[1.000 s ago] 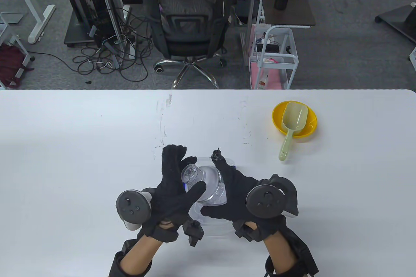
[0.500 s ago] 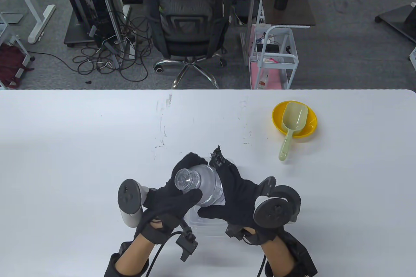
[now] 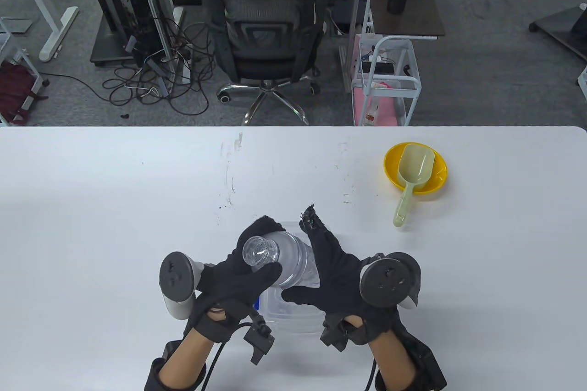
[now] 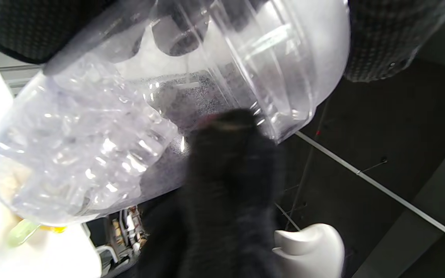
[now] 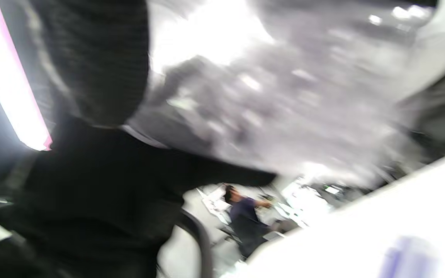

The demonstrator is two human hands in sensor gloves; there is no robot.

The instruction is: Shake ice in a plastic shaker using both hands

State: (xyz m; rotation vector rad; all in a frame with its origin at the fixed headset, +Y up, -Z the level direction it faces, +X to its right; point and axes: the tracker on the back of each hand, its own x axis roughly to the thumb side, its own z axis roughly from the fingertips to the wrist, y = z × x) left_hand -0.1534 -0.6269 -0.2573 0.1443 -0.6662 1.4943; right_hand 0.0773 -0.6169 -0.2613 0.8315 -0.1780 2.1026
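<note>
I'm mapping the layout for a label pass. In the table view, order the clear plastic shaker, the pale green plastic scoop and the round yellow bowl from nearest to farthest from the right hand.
1. Clear plastic shaker: gripped by the right hand, on its left.
2. Pale green plastic scoop: farther up and to the right, its handle reaching towards the hand.
3. Round yellow bowl: just beyond, holding the scoop's head.
</note>
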